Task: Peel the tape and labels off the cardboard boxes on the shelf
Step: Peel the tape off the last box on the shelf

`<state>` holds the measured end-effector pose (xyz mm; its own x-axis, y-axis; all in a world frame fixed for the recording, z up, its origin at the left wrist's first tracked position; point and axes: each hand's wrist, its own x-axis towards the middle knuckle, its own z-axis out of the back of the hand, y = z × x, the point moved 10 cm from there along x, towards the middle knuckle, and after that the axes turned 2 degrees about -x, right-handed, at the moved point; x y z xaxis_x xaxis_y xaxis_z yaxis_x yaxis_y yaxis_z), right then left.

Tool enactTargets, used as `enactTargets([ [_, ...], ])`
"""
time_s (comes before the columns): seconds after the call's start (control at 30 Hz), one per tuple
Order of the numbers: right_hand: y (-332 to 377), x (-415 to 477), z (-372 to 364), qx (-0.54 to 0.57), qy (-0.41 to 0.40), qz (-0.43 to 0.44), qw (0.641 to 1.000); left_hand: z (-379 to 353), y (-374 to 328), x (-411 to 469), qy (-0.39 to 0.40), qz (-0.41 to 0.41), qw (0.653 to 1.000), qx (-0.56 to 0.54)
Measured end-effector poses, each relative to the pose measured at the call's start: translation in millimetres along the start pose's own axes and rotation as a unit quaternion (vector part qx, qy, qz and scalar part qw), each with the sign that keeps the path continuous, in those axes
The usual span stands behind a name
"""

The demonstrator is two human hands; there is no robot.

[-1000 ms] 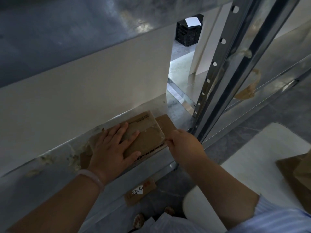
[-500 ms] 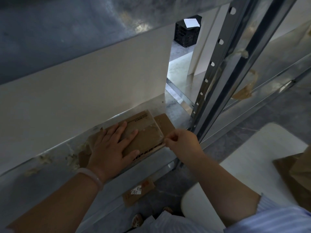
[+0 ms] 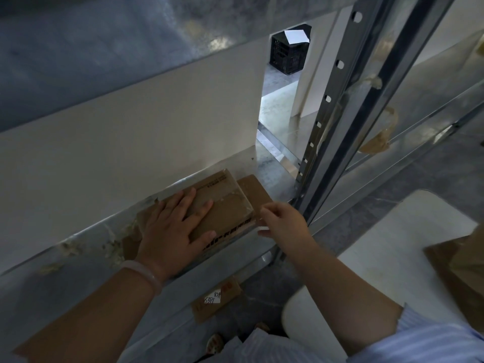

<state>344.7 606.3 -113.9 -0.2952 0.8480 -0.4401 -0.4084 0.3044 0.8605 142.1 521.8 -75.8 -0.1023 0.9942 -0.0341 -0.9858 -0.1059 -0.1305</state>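
A flat brown cardboard box point(image 3: 222, 205) lies on the metal shelf point(image 3: 272, 184), with clear tape point(image 3: 237, 196) across its top right part and dark print along its near edge. My left hand point(image 3: 172, 229) presses flat on the box's left half, fingers spread. My right hand point(image 3: 281, 222) is at the box's right near corner, fingers curled; thumb and forefinger pinch at the tape's edge there. A second piece of cardboard point(image 3: 254, 192) pokes out from under the box on the right.
Shreds of peeled tape point(image 3: 112, 247) litter the shelf on the left. A perforated steel upright point(image 3: 337, 100) stands just right of the box. A labelled cardboard piece point(image 3: 217, 297) lies on the floor below. A white stool point(image 3: 392, 271) with cardboard is at right; a black crate point(image 3: 288, 53) sits far back.
My right hand has drawn slightly right and toward me from the box's corner. My left hand stays pressed on the box, which has not moved.
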Motion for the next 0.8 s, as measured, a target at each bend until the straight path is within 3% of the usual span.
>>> enactTargets([
  [0.13, -4.4, -7.1, -5.5, -0.006, 0.032, 0.011, 0.999, -1.9, 0.4, -1.3, 0.006, -0.015, 1.0, 0.015],
  [0.27, -7.0, -10.4, 1.5, -0.014, 0.006, 0.022, 1.0, -1.7, -1.4, -2.8, 0.01, -0.033, 0.999, 0.019],
  [0.4, -19.1, -7.9, -0.9, 0.118, 0.048, -0.09, 0.988, -2.2, -4.5, -3.3, 0.016, -0.051, 0.998, 0.024],
  [0.47, -13.6, -8.7, -4.6, 0.133, 0.09, -0.12, 0.98, -1.6, -5.2, -3.4, 0.014, -0.054, 0.998, 0.022],
  [0.63, 1.4, -7.7, -12.0, 0.054, 0.154, -0.154, 0.975, -1.9, -5.6, -2.5, 0.015, -0.054, 0.998, 0.022],
  [0.8, 13.5, -0.4, -10.3, -0.055, 0.124, -0.05, 0.99, -2.8, -3.2, -1.6, 0.013, -0.042, 0.999, 0.019],
])
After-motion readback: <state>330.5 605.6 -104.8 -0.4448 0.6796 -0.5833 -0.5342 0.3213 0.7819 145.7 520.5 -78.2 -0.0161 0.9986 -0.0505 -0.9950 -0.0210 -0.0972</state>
